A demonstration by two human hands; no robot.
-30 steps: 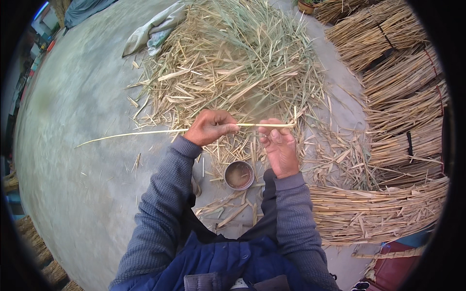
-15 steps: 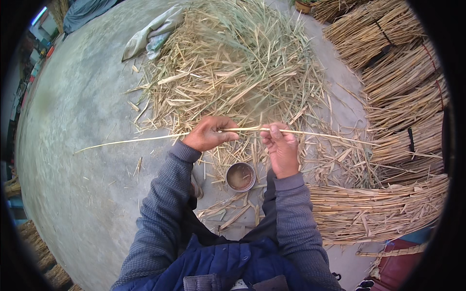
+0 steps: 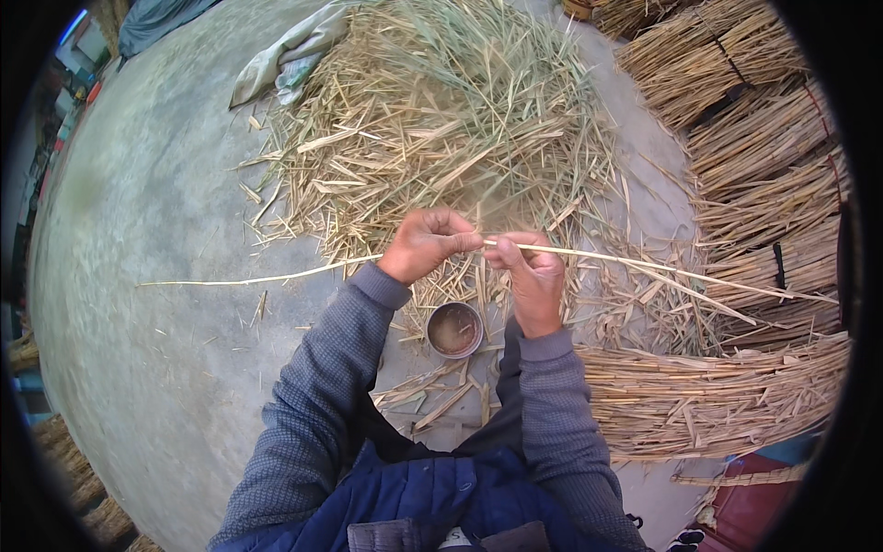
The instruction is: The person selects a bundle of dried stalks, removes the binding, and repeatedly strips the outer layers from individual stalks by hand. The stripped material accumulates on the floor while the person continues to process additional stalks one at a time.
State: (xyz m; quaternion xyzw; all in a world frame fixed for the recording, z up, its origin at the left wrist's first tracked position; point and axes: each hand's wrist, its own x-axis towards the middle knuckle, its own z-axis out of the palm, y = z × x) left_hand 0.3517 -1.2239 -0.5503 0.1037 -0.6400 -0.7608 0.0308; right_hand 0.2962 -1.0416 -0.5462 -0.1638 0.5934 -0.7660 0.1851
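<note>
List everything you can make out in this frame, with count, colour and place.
Stalk: count unclear, pale yellow, across both hands, forked at right
Leaf pile: one, straw and green, top centre
Bowl: one, greyish, below the hands
Sack: one, whitish, left of pile
Reed bundles: several, tan, right side; more lower left
Tarp: one, blue-grey, top left
Red item: one, lower right
Floor: one, grey, underneath
Far-left clutter: too small to tell
Jacket: one, navy, bottom
Sleeves: two, grey-blue, lower centre
Left hand: one, pinching stalk
Right hand: one, pinching stalk
</note>
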